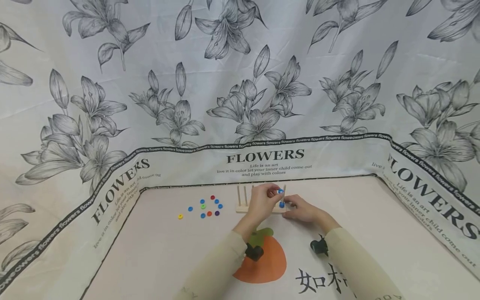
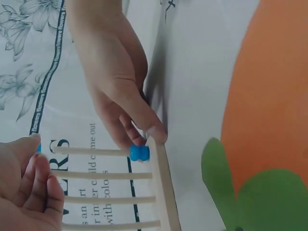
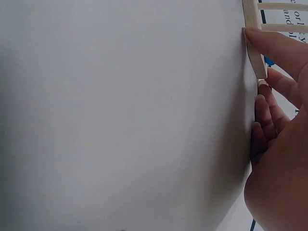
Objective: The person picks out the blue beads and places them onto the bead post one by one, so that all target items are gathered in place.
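Note:
A wooden peg rack (image 1: 241, 209) with several upright pegs stands on the table. My left hand (image 1: 262, 201) pinches a blue bead (image 1: 280, 191) near the top of the rightmost peg; in the left wrist view this bead (image 2: 39, 147) is mostly hidden by the fingertips. Low on that peg sit what look like two blue beads (image 2: 140, 153), one against the other, at the base. Around the right end of the base, my right hand (image 1: 304, 209) grips the wood, its thumb (image 3: 276, 45) against the front side in the right wrist view.
Left of the rack lie loose beads: several blue ones (image 1: 190, 208), a yellow one (image 1: 180, 216), a green one (image 1: 203, 206), a purple one (image 1: 217, 213) and red or orange ones (image 1: 209, 213). Printed cloth (image 1: 262, 162) rises behind the table. An orange fruit print (image 1: 270, 262) marks the tablecloth.

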A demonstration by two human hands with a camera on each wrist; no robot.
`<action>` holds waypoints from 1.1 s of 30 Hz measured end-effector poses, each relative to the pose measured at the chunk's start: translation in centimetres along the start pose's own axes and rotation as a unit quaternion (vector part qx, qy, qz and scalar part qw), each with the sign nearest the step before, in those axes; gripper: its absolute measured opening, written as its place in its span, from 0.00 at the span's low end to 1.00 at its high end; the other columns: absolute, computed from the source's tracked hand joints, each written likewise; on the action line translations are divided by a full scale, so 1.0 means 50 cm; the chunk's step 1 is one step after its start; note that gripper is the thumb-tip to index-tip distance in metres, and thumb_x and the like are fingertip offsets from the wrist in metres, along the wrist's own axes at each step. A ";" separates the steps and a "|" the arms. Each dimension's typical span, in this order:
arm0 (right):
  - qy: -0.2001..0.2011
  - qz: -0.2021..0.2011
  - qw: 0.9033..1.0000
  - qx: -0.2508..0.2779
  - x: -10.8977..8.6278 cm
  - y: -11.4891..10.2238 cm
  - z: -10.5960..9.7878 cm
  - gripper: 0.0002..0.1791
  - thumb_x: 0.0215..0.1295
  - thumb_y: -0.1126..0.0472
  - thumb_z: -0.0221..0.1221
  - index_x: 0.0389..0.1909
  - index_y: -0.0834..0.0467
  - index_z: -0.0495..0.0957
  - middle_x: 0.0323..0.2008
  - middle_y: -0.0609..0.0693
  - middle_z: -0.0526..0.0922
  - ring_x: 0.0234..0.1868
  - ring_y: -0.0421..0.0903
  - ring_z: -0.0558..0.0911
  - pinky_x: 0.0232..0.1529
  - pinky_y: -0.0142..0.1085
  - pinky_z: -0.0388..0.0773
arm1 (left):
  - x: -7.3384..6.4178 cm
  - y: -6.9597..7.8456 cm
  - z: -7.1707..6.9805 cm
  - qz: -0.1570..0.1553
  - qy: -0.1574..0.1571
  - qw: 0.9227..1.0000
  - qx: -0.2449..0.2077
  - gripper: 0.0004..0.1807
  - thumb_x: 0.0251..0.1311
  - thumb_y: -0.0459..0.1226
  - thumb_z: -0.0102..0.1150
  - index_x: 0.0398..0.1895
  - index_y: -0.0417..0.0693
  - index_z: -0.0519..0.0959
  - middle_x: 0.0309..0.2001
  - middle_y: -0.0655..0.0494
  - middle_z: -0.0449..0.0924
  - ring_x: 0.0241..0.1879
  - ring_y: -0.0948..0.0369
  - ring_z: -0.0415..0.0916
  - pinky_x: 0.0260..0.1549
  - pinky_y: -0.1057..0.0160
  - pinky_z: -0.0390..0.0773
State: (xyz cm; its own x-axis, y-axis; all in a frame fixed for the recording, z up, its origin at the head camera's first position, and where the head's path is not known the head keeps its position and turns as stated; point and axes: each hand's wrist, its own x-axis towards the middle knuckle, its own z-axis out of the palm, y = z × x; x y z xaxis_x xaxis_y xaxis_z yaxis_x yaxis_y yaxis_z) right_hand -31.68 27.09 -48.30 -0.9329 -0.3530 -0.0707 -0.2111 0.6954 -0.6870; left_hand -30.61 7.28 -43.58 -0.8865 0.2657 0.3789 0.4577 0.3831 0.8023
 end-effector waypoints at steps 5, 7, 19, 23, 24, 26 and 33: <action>0.001 -0.014 1.000 -0.001 -0.001 -0.001 0.001 0.36 0.67 0.58 0.66 0.70 0.68 0.66 0.68 0.67 0.68 0.67 0.68 0.68 0.65 0.64 0.67 | 0.015 0.006 0.027 -0.024 0.032 0.999 0.010 0.10 0.62 0.38 0.71 0.45 0.45 0.87 0.26 0.66 0.75 0.26 0.71 0.70 0.24 0.73 0.71; 0.000 -0.020 1.000 0.001 -0.002 -0.002 0.001 0.35 0.67 0.58 0.65 0.70 0.68 0.67 0.68 0.67 0.68 0.67 0.69 0.68 0.65 0.65 0.66 | 0.018 0.007 0.036 -0.032 0.039 0.999 0.004 0.11 0.62 0.37 0.71 0.46 0.44 0.87 0.26 0.66 0.75 0.25 0.71 0.70 0.23 0.73 0.71; 0.010 -0.071 0.997 0.015 0.025 0.047 0.011 0.33 0.65 0.57 0.66 0.69 0.64 0.71 0.68 0.62 0.72 0.70 0.66 0.68 0.67 0.66 0.64 | 0.033 0.010 0.066 -0.043 0.089 0.995 0.006 0.08 0.62 0.36 0.71 0.43 0.45 0.87 0.24 0.66 0.75 0.19 0.72 0.68 0.17 0.74 0.67; 0.006 -0.091 0.996 0.002 0.015 0.031 0.004 0.33 0.65 0.57 0.65 0.68 0.66 0.71 0.67 0.66 0.72 0.67 0.70 0.69 0.64 0.67 0.67 | 0.038 0.009 0.072 -0.041 0.102 0.994 0.017 0.08 0.62 0.36 0.71 0.43 0.45 0.88 0.22 0.66 0.74 0.19 0.71 0.67 0.17 0.74 0.66; 0.005 -0.093 0.996 0.000 0.013 0.028 0.003 0.33 0.66 0.57 0.65 0.68 0.67 0.71 0.67 0.67 0.72 0.67 0.71 0.69 0.63 0.67 0.67 | 0.038 0.010 0.073 -0.040 0.104 0.994 0.020 0.09 0.62 0.36 0.71 0.43 0.44 0.88 0.22 0.66 0.74 0.19 0.71 0.66 0.18 0.74 0.65; 0.004 -0.091 0.996 -0.002 0.010 0.021 0.001 0.32 0.66 0.58 0.65 0.67 0.68 0.71 0.67 0.68 0.71 0.67 0.71 0.69 0.63 0.67 0.67 | 0.040 0.011 0.075 -0.041 0.107 0.993 0.024 0.09 0.62 0.36 0.71 0.43 0.44 0.88 0.21 0.66 0.73 0.20 0.71 0.66 0.18 0.74 0.64; 0.004 -0.062 0.998 0.003 0.010 0.009 0.000 0.32 0.66 0.61 0.66 0.68 0.69 0.70 0.68 0.67 0.71 0.68 0.70 0.69 0.66 0.65 0.66 | 0.042 0.015 0.076 -0.052 0.108 0.992 0.036 0.09 0.61 0.38 0.72 0.43 0.47 0.89 0.20 0.67 0.73 0.21 0.70 0.66 0.21 0.72 0.65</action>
State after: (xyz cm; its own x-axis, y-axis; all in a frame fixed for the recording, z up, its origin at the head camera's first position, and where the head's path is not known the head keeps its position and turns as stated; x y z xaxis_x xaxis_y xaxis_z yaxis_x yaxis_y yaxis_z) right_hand -32.24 27.19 -48.65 -0.9016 -0.4320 0.0209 -0.3240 0.6426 -0.6943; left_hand -31.89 11.51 -43.94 -0.9198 0.0287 0.3913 0.3592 0.4634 0.8101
